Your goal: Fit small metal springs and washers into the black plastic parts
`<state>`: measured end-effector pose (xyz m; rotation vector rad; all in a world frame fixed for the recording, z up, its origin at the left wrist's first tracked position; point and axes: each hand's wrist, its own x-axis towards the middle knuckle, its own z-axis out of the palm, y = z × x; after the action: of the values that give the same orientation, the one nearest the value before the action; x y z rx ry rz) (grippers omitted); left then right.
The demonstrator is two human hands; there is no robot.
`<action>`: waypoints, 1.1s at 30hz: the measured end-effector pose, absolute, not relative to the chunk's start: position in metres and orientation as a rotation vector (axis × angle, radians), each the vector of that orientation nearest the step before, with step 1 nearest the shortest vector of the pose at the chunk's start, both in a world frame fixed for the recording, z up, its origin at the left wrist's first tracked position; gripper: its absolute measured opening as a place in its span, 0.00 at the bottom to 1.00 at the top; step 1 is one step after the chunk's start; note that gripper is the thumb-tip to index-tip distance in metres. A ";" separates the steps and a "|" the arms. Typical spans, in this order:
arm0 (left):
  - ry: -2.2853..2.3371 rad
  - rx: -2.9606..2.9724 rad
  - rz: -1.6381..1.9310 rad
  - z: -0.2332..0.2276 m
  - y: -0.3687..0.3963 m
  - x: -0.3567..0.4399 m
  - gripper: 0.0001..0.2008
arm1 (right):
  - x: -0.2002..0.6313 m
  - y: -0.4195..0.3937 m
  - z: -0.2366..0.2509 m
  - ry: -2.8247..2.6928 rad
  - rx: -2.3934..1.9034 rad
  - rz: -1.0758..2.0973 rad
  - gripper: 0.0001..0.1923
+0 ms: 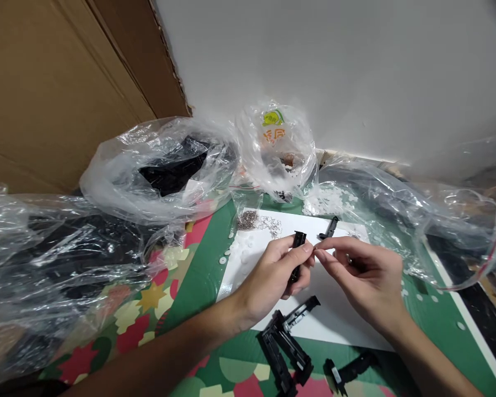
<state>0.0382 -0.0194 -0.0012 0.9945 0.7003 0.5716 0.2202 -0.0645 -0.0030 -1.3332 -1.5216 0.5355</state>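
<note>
Held upright in the left hand (273,275), fingers curled and pressed around its lower half: a slim black moulded-plastic clip part (297,251), its top end poking clear above the thumb. Brought against it from the other side, the right hand (364,275), thumb and forefinger pinched together at the tip just beside the part's upper end; whether something tiny sits in that pinch cannot be told.

Underneath, a white paper sheet (334,314) on a green mat with coloured flower shapes (202,270). On the sheet's far edge, a small heap of fine metal springs (248,219) and a second black plastic piece (329,227); scattered around, little white plastic washers (222,259). Nearer, a loose pile of finished-looking black plastic assemblies (287,342). Behind, crumpled clear plastic bags (157,171) holding more dark parts, against a brown cardboard box (62,88).

Judged light, rigid and slightly slick, with thin ends likely to snap under twisting. Best gripped around the thicker middle, leaving the top end free for fitting.
</note>
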 end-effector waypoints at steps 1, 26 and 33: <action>0.697 1.008 0.582 -0.001 -0.019 0.038 0.17 | 0.220 -0.065 -0.003 -1.511 -1.337 0.554 0.05; 0.816 0.960 0.410 0.008 -0.023 0.045 0.18 | 0.226 -0.060 -0.011 -1.750 -1.257 0.091 0.07; 0.809 1.050 0.362 0.007 -0.023 0.045 0.21 | 0.228 -0.058 -0.014 -1.782 -1.209 -0.003 0.08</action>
<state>0.0455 -0.0231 0.0068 1.0503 0.8089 0.3624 0.2280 -0.0577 -0.0139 -1.2087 -1.7822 -0.0027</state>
